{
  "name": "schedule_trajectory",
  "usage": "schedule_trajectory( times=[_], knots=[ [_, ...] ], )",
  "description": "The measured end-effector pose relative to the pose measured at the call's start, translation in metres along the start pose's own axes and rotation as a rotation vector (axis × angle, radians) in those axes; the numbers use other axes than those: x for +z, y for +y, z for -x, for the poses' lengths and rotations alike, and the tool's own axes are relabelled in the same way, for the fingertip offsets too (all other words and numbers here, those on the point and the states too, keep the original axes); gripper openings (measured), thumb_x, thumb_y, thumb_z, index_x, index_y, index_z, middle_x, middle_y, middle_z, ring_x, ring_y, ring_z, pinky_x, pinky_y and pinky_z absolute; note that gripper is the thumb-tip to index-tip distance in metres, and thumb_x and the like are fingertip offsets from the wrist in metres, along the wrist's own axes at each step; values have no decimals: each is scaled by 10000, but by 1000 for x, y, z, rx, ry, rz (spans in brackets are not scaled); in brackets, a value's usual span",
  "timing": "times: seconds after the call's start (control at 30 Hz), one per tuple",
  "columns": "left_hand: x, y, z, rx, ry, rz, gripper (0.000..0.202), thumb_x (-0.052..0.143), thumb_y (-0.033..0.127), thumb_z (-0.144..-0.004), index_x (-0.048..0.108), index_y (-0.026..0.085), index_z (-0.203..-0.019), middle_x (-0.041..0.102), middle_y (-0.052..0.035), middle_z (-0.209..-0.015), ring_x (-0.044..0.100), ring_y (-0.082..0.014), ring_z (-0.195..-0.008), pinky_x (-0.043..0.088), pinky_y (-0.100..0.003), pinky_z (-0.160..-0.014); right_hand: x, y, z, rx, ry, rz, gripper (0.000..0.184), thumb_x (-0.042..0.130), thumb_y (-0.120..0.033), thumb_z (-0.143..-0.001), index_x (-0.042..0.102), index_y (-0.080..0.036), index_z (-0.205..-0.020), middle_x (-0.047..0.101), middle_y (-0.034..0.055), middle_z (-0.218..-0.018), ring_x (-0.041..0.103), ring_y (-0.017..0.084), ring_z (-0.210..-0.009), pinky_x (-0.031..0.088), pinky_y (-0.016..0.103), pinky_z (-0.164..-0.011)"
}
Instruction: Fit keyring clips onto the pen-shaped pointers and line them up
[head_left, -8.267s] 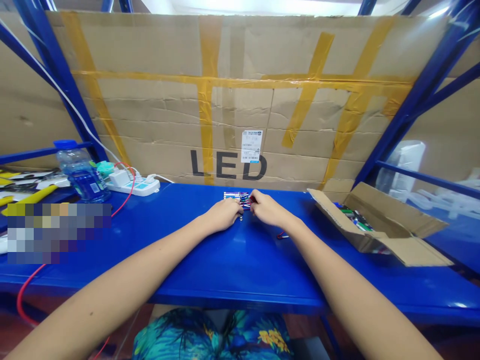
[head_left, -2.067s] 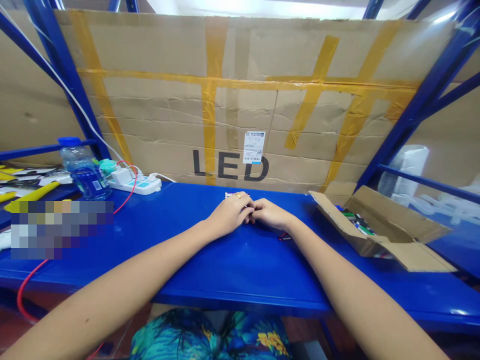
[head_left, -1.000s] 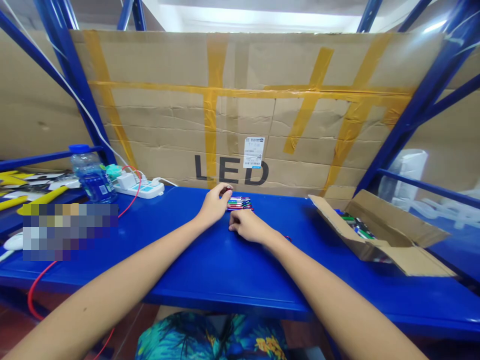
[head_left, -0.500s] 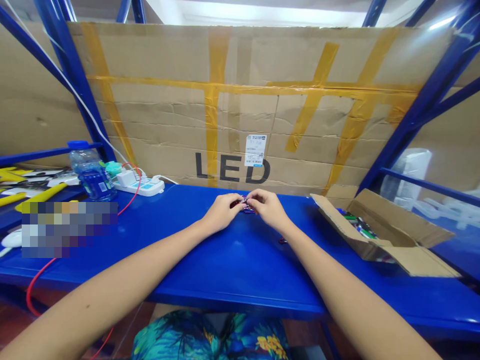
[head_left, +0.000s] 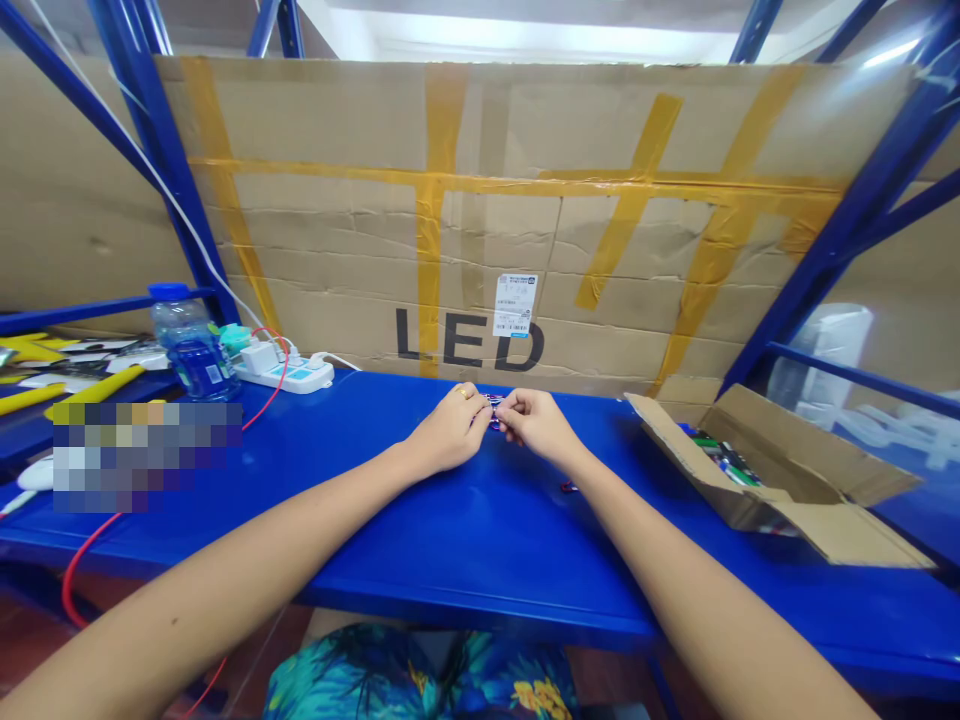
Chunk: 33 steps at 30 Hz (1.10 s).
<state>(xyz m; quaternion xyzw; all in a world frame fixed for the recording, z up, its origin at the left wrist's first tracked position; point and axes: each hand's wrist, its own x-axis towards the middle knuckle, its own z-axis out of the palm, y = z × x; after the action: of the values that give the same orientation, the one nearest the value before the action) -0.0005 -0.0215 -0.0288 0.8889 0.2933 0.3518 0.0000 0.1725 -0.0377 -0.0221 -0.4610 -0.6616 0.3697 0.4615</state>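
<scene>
Where left hand (head_left: 450, 437) and right hand (head_left: 537, 428) meet on the tabletop (head_left: 465, 545), their fingers (head_left: 512, 411) pinch one small coloured bundle (head_left: 493, 404). An open cardboard box (head_left: 787, 482) lies well right of them.

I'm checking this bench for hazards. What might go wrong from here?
1. The left hand and right hand pinch the small coloured pieces by the fingertips only, so one may slip onto the table.
2. The water bottle stands right beside the power strip; a spill might reach it.
3. The red cable drops off the table's front edge and might snag.
</scene>
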Motion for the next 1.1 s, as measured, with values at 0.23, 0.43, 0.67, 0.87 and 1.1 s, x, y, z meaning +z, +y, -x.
schedule_trajectory(
  times=[0.23, 0.43, 0.67, 0.87, 1.1],
  knots=[
    [2, -2, -2, -53, -65, -11, 190, 378, 200, -949, 546, 171, -866, 597, -97, -909, 556, -223, -874, 457, -369, -796, -2, 6, -2, 49, -23, -33, 147, 646, -257, -712, 531, -177, -669, 596, -2, -531, 523, 107, -416, 387, 208, -369],
    [1, 0, 2, -103, -103, 61, 82, 454, 196, -924, 535, 181, -918, 643, -83, -931, 611, -225, -874, 461, -344, -749, -4, 8, -1, 52, -58, -56, 135, 642, -247, -719, 542, -168, -676, 600, -4, -538, 527, 96, -432, 419, 204, -399],
    [1, -3, 0, 8, -33, 59, 70, 448, 198, -919, 504, 183, -878, 577, -73, -899, 545, -210, -869, 458, -354, -780, -5, 10, -1, 59, -93, -111, 194, 660, -302, -717, 518, -177, -676, 570, -18, -522, 517, 102, -429, 426, 223, -411],
    [2, 0, -4, 23, -49, -2, 236, 340, 201, -957, 563, 164, -889, 597, -113, -938, 522, -235, -932, 446, -414, -875, -5, 10, -2, -71, -51, -7, 159, 600, -292, -747, 477, -200, -705, 556, -32, -567, 532, 114, -479, 406, 221, -425],
    [0, 1, -1, -123, -124, -52, 161, 414, 216, -942, 569, 186, -971, 668, -87, -932, 621, -231, -871, 474, -352, -769, -5, 10, -2, -69, -35, 75, 140, 578, -291, -766, 498, -197, -700, 554, -34, -518, 523, 114, -446, 413, 239, -468]
  ],
)
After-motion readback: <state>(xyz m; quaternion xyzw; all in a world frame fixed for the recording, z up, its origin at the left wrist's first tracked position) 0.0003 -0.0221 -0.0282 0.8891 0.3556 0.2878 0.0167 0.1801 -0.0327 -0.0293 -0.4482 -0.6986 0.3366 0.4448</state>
